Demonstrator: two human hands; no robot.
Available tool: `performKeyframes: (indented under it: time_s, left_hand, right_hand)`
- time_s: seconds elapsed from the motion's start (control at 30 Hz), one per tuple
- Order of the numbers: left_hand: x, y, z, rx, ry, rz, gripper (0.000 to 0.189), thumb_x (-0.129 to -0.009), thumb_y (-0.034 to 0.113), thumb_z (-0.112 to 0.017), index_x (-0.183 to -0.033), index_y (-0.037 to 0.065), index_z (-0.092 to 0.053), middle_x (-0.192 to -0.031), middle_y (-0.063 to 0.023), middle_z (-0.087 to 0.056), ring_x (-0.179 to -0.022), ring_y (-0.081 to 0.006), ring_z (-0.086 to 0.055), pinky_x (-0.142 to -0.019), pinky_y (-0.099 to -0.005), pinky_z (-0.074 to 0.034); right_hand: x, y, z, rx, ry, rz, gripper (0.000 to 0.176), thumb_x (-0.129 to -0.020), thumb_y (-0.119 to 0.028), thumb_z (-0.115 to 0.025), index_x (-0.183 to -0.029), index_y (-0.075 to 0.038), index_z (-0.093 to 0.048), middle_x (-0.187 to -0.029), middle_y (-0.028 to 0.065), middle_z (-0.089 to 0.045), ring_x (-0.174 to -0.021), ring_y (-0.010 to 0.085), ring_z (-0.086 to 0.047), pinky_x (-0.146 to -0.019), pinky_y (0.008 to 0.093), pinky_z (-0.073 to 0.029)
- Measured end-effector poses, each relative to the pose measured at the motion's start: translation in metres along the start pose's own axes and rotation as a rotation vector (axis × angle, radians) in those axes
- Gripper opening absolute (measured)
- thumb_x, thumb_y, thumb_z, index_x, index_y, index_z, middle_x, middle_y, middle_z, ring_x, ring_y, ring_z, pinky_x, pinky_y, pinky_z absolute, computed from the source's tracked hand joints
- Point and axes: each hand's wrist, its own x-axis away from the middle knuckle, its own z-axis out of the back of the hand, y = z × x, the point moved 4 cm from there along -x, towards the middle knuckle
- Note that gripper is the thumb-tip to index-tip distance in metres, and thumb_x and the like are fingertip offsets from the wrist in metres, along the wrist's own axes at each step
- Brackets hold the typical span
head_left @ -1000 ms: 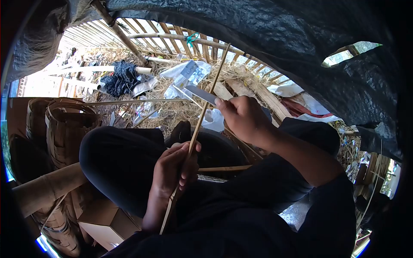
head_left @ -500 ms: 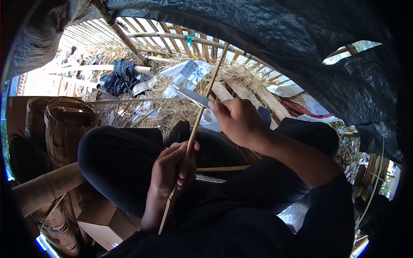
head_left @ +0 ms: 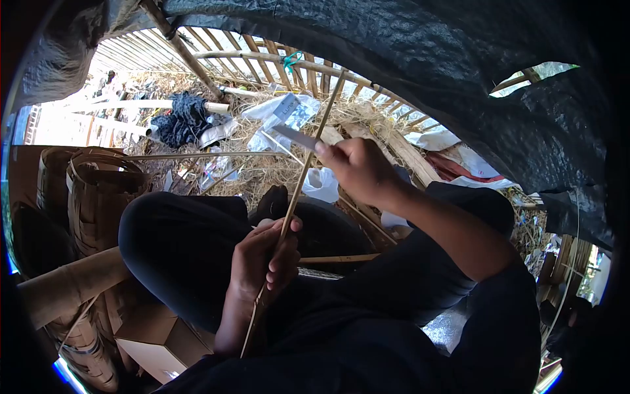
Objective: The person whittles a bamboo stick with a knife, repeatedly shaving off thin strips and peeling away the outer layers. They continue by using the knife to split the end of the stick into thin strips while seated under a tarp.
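A long thin bamboo strip [head_left: 301,178] slants up from my lap toward the slatted fence. My left hand [head_left: 264,256] is wrapped round its lower part, close to my crossed legs. Higher up, my right hand [head_left: 359,169] is closed on a knife [head_left: 298,136], whose handle is hidden in the fist. The blade points up and left and lies across the strip, with the thumb at the crossing. A pale thin sliver [head_left: 282,147] sticks out from the strip just below the blade.
Woven bamboo baskets [head_left: 102,197] stand at the left, above a thick bamboo pole [head_left: 75,285] and a cardboard box [head_left: 154,341]. Straw, plastic wrappers [head_left: 289,115] and a dark cloth [head_left: 184,121] litter the ground ahead. A black tarp [head_left: 420,59] hangs overhead, with a bamboo fence [head_left: 262,62] beyond.
My right hand and the knife have shifted slightly up along the strip. The strip's top has tilted a little left; my left hand keeps its hold almost in place.
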Motion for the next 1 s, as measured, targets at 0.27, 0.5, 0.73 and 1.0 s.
performKeyframes:
  time_s: [0.27,0.5,0.73,1.0]
  left_hand:
    - [0.002,-0.002,-0.001,0.126,-0.027,0.039,0.022,-0.102,0.017,-0.036,-0.102,0.0,-0.049,-0.05,0.0004,-0.04,-0.033,-0.0075,-0.034,-0.027,-0.0193,-0.028]
    - [0.005,-0.001,-0.006,0.099,-0.061,0.017,0.022,-0.102,0.018,-0.036,-0.103,0.0,-0.049,-0.051,0.0005,-0.04,-0.034,-0.0066,-0.035,-0.027,-0.0192,-0.028]
    - [0.003,-0.002,-0.001,0.096,-0.06,0.025,0.022,-0.102,0.019,-0.036,-0.103,0.0,-0.048,-0.052,0.0001,-0.04,-0.033,-0.0075,-0.033,-0.027,-0.0193,-0.028]
    - [0.004,-0.002,-0.004,0.048,-0.048,0.007,0.023,-0.102,0.019,-0.036,-0.103,0.0,-0.049,-0.053,0.0002,-0.04,-0.033,-0.0064,-0.032,-0.028,-0.0186,-0.028]
  right_hand:
    - [0.0,-0.004,-0.002,-0.032,-0.047,0.006,0.056,-0.1,-0.038,-0.047,-0.062,0.002,-0.057,-0.049,0.0128,-0.054,-0.045,0.0228,-0.055,-0.052,0.0406,-0.043]
    - [0.008,-0.015,0.0,-0.101,-0.065,-0.069,0.053,-0.1,-0.036,-0.05,-0.063,0.001,-0.054,-0.051,0.0043,-0.049,-0.051,0.009,-0.044,-0.051,0.0342,-0.038]
    - [0.016,-0.015,-0.012,-0.101,-0.004,0.092,0.057,-0.1,-0.04,-0.049,-0.06,0.0,-0.055,-0.046,0.0037,-0.047,-0.045,0.0089,-0.046,-0.044,0.0331,-0.036]
    - [0.022,-0.025,-0.004,-0.016,-0.036,0.046,0.051,-0.097,-0.035,-0.051,-0.062,0.001,-0.06,-0.052,0.0201,-0.056,-0.051,0.0352,-0.062,-0.051,0.0428,-0.045]
